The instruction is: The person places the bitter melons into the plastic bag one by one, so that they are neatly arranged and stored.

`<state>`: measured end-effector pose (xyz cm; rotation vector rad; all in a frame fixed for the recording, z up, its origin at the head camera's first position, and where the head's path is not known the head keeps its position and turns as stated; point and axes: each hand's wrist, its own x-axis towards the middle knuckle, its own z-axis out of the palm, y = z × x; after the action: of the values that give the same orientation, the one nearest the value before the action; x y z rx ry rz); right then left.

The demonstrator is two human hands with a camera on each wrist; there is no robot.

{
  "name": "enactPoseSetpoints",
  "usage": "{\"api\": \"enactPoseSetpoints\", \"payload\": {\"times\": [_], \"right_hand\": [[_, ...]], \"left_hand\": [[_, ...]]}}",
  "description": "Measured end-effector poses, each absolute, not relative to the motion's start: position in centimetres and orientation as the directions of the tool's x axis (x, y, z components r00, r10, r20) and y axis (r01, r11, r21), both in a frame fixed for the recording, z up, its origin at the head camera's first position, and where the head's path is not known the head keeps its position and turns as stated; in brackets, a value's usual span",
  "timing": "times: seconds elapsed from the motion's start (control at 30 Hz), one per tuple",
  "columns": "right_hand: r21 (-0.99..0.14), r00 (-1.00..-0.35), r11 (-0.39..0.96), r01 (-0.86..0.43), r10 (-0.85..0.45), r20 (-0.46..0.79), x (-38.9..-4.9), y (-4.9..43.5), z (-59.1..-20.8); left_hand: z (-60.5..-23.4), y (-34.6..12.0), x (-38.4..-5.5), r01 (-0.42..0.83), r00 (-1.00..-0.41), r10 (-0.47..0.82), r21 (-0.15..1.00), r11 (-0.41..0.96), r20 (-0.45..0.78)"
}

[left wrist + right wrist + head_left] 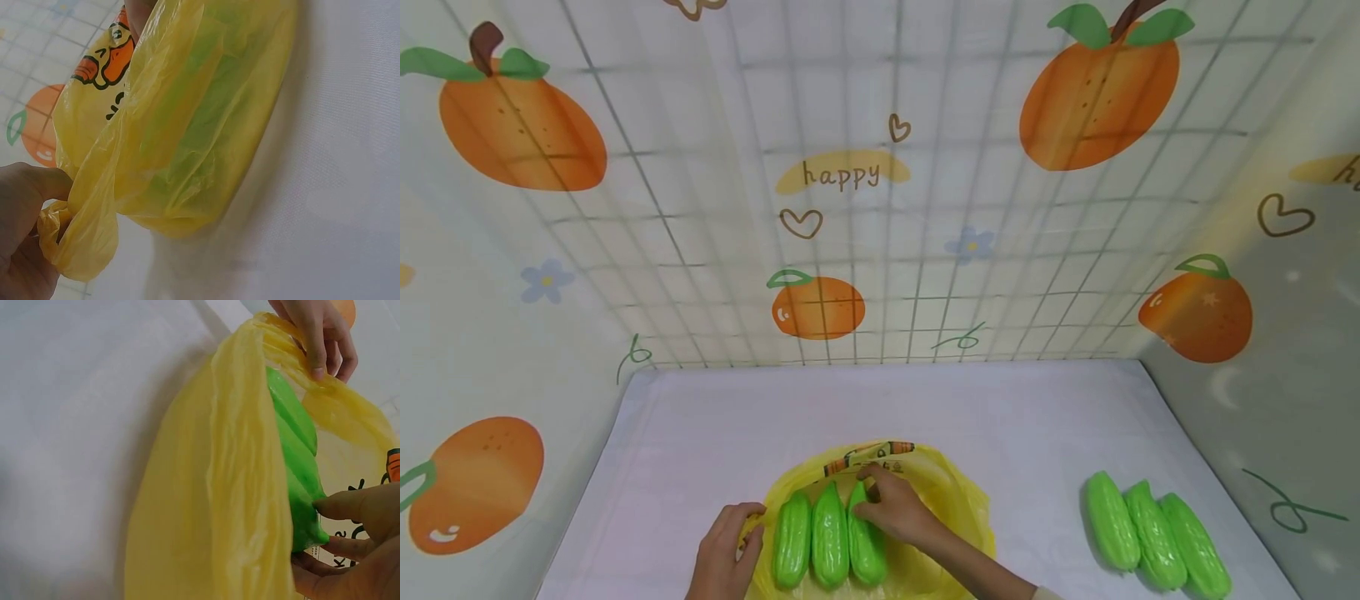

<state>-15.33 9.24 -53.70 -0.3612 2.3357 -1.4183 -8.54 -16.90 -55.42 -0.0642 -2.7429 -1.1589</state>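
A yellow plastic bag (958, 492) lies spread at the table's front, its mouth facing up. Inside it, three shiny green cucumber-shaped pieces sit side by side: one at left (792, 542), one in the middle (830, 542), one at right (867, 554). My right hand (895, 504) pinches the rightmost piece near its pointed end; the right wrist view shows thumb and fingers around that green tip (303, 506). At the bag's left side, my left hand (722, 550) grips a gathered bag handle (90, 244), clearest in the left wrist view.
Three more green cucumber-shaped pieces (1159, 537) lie together on the white table (1037, 433) at the right. Behind the table and along both sides stand cloth walls (925, 275) printed with oranges. A cartoon duck print (112, 59) marks the bag's far side.
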Motion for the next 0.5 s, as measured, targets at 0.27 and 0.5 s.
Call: {"api": "enactPoseSetpoints", "payload": {"times": [0.27,0.5], "right_hand": [[-0.886,-0.896,0.462,-0.037,-0.408,-0.175,-15.1,9.8,-53.6],[-0.857,-0.903,0.512,-0.063,-0.395,-0.169,-14.7,10.2,-51.1]], "left_hand": [[-55.3,-16.8,-8.5,0.113,-0.985,-0.014,0.711,0.694,0.17],[-55.4,-16.9,-8.5,0.105,-0.986,-0.02,0.708,0.698,0.166]]}}
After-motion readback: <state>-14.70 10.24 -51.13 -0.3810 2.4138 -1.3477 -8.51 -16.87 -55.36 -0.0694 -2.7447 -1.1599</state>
